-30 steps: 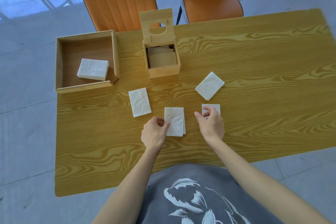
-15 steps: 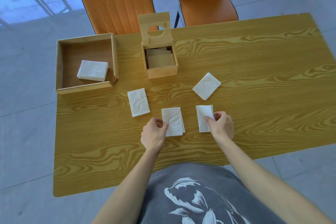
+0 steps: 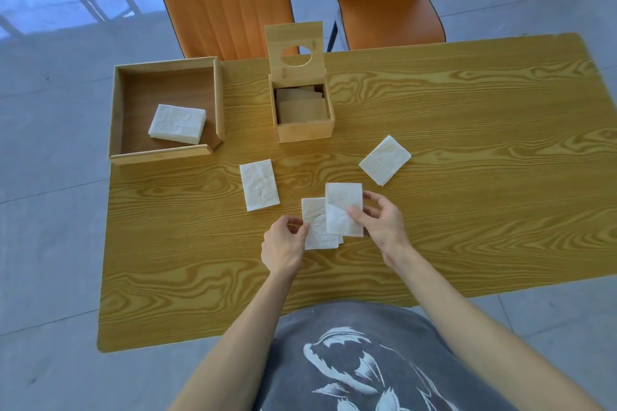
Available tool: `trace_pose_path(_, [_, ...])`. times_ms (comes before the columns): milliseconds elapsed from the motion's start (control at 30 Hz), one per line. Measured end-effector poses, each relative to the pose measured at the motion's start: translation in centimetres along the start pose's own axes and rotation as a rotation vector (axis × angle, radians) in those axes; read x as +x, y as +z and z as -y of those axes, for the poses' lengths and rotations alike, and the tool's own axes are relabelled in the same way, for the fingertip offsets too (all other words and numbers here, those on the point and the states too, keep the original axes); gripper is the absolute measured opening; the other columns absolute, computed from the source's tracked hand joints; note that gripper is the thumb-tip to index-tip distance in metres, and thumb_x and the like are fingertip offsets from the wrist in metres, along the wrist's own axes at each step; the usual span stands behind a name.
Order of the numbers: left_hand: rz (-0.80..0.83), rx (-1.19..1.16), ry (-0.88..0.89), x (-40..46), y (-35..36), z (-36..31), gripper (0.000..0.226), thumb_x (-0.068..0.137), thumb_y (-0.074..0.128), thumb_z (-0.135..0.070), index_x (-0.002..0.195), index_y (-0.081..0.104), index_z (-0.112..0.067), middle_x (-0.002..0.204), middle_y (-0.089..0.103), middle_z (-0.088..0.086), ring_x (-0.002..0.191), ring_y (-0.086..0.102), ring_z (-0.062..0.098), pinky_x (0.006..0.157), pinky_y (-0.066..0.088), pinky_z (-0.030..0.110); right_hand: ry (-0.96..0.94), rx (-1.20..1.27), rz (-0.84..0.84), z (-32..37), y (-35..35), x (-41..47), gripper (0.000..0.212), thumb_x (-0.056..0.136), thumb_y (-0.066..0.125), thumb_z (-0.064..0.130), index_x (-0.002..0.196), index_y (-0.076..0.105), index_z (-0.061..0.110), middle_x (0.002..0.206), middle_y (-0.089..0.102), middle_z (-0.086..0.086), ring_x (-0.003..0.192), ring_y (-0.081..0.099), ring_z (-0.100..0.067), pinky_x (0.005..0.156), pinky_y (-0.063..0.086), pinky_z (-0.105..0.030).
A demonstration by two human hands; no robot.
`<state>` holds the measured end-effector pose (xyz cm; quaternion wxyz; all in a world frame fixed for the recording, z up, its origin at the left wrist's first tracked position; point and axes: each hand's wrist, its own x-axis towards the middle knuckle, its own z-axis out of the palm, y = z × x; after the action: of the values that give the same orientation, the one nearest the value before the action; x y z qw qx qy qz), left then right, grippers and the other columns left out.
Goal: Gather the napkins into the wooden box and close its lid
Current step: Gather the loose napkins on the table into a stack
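Since half a second ago right hand (image 3: 380, 227) has carried its pinched napkin (image 3: 344, 208) onto the table napkin (image 3: 317, 225) pinched by left hand (image 3: 283, 245); square edges before lifting toward open wooden box (image 3: 303, 117).

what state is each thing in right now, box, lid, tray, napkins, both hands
wooden box: open, brown sheets inside
lid: raised upright
tray: holds one napkin stack
right hand: pinching a napkin
left hand: holding the edge of a napkin on the table
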<state>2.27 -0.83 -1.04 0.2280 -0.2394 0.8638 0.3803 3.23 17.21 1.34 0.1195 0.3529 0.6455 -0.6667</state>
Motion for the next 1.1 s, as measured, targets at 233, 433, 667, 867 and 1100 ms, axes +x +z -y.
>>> trace_pose_path(233, [0.043,-0.042,-0.025,0.6,-0.3,0.2,0.019,0.084,0.066,-0.043,0.096,0.072,-0.030,0.090,0.073,-0.011,0.086,0.068,0.012,0.071,0.054,0.031,0.009,-0.247,0.013,-2.1,3.5,1.0,0.041,0.082,0.079,0.016,0.120,0.064,0.009,0.099,0.076,-0.004,0.086,0.073,-0.014,0.075,0.060,-0.031])
trace_pose_path(433, [0.064,-0.058,-0.019,0.8,-0.5,0.3,0.029,0.086,0.058,-0.045,0.102,0.073,-0.027,0.092,0.075,-0.008,0.086,0.071,0.017,0.079,0.059,0.040,-0.127,-0.787,-0.184,-2.7,4.8,1.1,0.048,0.078,0.077,0.042,0.119,0.064,0.020,0.111,0.066,0.002,0.099,0.063,-0.018,0.075,0.051,-0.034])
trace_pose_path(667, [0.109,-0.077,-0.006,0.8,-0.7,0.5,0.031,0.087,0.057,-0.044,0.106,0.074,-0.026,0.095,0.076,-0.007,0.088,0.072,0.016,0.082,0.058,0.041,-0.042,-0.901,-0.155,-1.9,5.6,1.1,0.050,0.083,0.072,0.045,0.122,0.061,0.016,0.124,0.057,-0.005,0.108,0.060,-0.024,0.074,0.047,-0.035])
trace_pose_path(867, [0.070,-0.081,-0.023,1.1,-1.7,0.7,0.027,0.087,0.058,-0.044,0.104,0.073,-0.029,0.095,0.075,-0.011,0.090,0.070,0.014,0.082,0.057,0.037,-0.091,-0.805,-0.134,-1.5,6.2,0.8,0.038,0.081,0.075,0.037,0.111,0.060,0.018,0.107,0.065,0.002,0.098,0.062,-0.019,0.072,0.047,-0.033])
trace_pose_path(1100, [0.008,-0.292,-0.073,2.5,-4.2,0.6,0.030,0.089,0.063,-0.047,0.110,0.069,-0.026,0.104,0.073,-0.005,0.095,0.068,0.014,0.088,0.056,0.040,-0.046,-0.362,0.081,-0.9,6.7,1.6,0.048,0.078,0.082,0.023,0.120,0.062,0.016,0.105,0.073,0.002,0.095,0.070,-0.012,0.081,0.059,-0.032])
